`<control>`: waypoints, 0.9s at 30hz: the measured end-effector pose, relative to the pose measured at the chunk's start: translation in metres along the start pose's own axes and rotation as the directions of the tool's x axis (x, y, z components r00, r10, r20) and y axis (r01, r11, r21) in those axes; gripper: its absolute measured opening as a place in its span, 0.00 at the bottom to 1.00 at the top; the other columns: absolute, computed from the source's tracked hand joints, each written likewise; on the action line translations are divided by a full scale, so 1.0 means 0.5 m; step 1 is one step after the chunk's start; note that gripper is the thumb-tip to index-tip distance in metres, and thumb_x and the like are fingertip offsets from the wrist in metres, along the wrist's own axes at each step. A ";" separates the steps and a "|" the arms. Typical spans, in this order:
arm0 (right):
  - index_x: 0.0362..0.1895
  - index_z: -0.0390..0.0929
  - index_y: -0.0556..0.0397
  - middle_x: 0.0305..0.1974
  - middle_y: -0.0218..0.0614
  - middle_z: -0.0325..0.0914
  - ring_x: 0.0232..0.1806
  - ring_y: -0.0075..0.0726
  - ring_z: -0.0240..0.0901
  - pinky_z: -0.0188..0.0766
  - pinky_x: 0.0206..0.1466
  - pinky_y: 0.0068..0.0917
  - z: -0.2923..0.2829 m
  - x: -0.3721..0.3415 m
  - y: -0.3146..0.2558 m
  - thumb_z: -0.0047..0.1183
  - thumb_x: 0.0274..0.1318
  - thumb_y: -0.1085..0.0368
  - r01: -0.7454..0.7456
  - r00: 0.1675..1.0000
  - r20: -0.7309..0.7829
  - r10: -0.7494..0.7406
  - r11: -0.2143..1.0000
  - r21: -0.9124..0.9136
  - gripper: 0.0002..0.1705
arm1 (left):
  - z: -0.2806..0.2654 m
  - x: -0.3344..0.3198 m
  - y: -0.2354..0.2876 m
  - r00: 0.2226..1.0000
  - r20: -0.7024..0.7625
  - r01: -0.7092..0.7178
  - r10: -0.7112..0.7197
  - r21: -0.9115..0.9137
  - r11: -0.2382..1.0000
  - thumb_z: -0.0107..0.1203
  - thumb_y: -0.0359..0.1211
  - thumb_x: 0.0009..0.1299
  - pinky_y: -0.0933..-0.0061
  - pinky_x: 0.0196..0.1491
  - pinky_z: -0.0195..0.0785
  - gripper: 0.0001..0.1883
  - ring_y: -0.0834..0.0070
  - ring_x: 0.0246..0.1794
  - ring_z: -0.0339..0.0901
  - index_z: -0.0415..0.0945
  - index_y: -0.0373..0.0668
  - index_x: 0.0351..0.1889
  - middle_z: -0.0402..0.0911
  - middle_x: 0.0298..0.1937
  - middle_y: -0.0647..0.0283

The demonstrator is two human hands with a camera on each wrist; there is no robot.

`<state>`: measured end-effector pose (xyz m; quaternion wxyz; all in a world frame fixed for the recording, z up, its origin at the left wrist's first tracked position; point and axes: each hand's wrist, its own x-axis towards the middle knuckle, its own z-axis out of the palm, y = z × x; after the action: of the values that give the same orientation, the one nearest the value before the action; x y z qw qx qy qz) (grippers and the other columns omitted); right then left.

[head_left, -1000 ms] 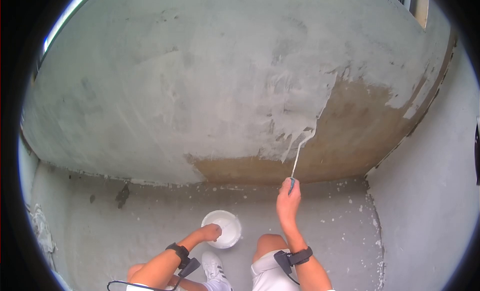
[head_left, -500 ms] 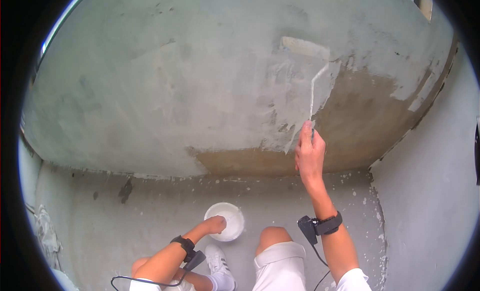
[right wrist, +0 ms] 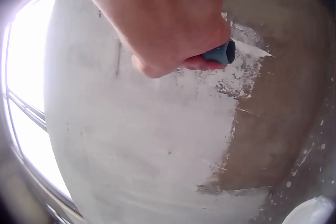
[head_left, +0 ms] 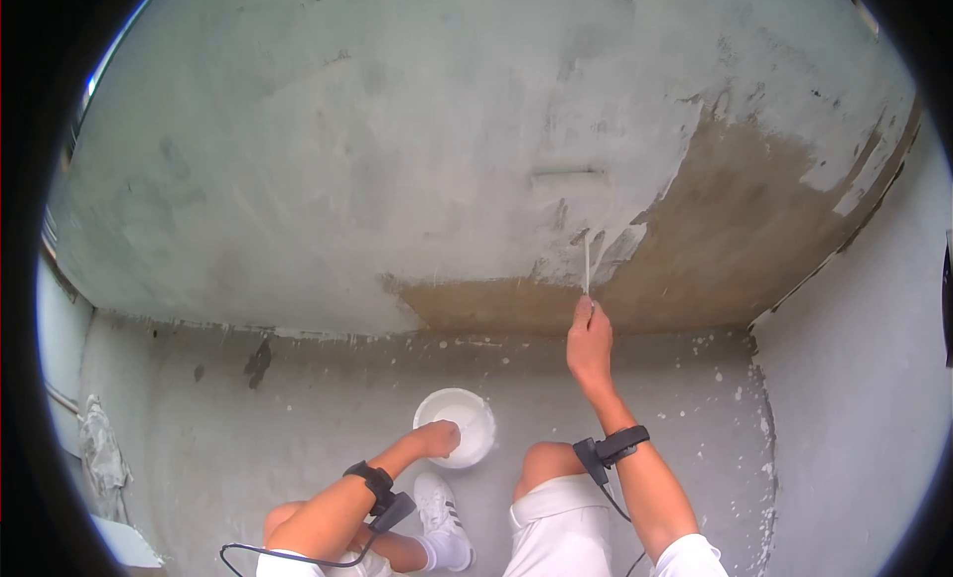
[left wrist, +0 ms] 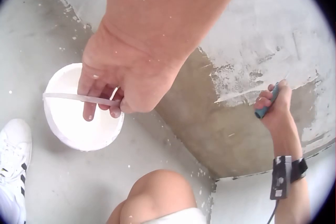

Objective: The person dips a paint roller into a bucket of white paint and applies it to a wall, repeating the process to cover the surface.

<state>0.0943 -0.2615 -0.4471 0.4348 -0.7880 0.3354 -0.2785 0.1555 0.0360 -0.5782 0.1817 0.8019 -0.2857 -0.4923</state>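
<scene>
My right hand [head_left: 590, 344] grips a paint roller [head_left: 587, 264] by its blue-green handle [left wrist: 266, 107], low in front of a wall [head_left: 347, 170]. The roller's thin white rod points up the wall, and its head blends into the pale coating there. A bare brown patch [head_left: 735, 200] lies to the right of the rod and runs along the wall's foot. Down on the left, my left hand [head_left: 437, 439] holds the pale strap handle [left wrist: 73, 97] of a white bucket [left wrist: 63, 124]. Its fingers overlap the bucket's opening, where white shows inside.
The bucket stands on a grey floor [head_left: 328, 408] with white splashes and a dark smear. My white shoe [head_left: 437, 512] is close beside it. A side wall [head_left: 854, 408] bounds the right; crumpled pale material [head_left: 102, 448] lies at the far left.
My right hand first carried the roller up the wall, then brought it back down and slightly left. The left hand stays at the bucket.
</scene>
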 end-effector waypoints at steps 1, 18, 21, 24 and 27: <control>0.43 0.74 0.63 0.35 0.60 0.78 0.43 0.71 0.72 0.65 0.50 0.56 0.001 -0.008 0.014 0.35 0.75 0.45 -0.032 0.999 0.017 0.032 0.999 -0.016 0.31 | 0.002 -0.004 0.000 1.000 -0.019 -0.009 0.009 -0.008 1.000 0.39 0.36 0.71 0.60 0.46 0.74 0.18 0.61 0.36 0.85 0.77 0.32 0.39 0.84 0.36 0.48; 0.43 0.74 0.61 0.33 0.63 0.79 0.41 0.76 0.73 0.65 0.46 0.61 -0.040 -0.070 -0.022 0.34 0.74 0.46 -0.086 0.993 0.070 0.095 0.989 -0.119 0.29 | 0.009 0.022 -0.018 1.000 0.006 -0.004 0.003 0.105 0.994 0.44 0.37 0.71 0.65 0.48 0.76 0.17 0.68 0.39 0.85 0.80 0.36 0.44 0.85 0.42 0.56; 0.43 0.74 0.60 0.32 0.62 0.79 0.41 0.77 0.73 0.66 0.46 0.61 -0.041 -0.039 -0.087 0.34 0.74 0.45 0.002 1.000 0.015 -0.001 0.995 -0.098 0.29 | 0.006 0.041 -0.025 0.999 0.027 -0.036 0.031 0.214 0.976 0.45 0.37 0.70 0.65 0.50 0.75 0.18 0.68 0.41 0.86 0.82 0.36 0.46 0.86 0.44 0.55; 0.44 0.74 0.60 0.34 0.63 0.80 0.42 0.78 0.73 0.67 0.47 0.61 -0.054 -0.020 -0.132 0.33 0.74 0.45 -0.005 0.997 0.081 0.013 0.995 -0.101 0.29 | 0.002 0.051 -0.023 0.999 0.052 -0.011 0.001 0.185 0.983 0.46 0.37 0.69 0.65 0.51 0.75 0.18 0.67 0.42 0.86 0.83 0.36 0.46 0.87 0.44 0.53; 0.47 0.75 0.60 0.37 0.64 0.80 0.44 0.79 0.73 0.67 0.49 0.62 -0.056 -0.027 -0.107 0.34 0.73 0.44 0.026 0.997 0.070 -0.019 0.995 -0.098 0.30 | 0.002 0.052 -0.008 0.999 -0.013 0.046 -0.045 0.112 0.993 0.46 0.40 0.69 0.63 0.52 0.75 0.20 0.66 0.42 0.86 0.83 0.34 0.45 0.87 0.42 0.52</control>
<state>0.0812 -0.2437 -0.3893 0.4035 -0.8213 0.3247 -0.2392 0.1649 0.0222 -0.5987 0.1266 0.8195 -0.2937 -0.4755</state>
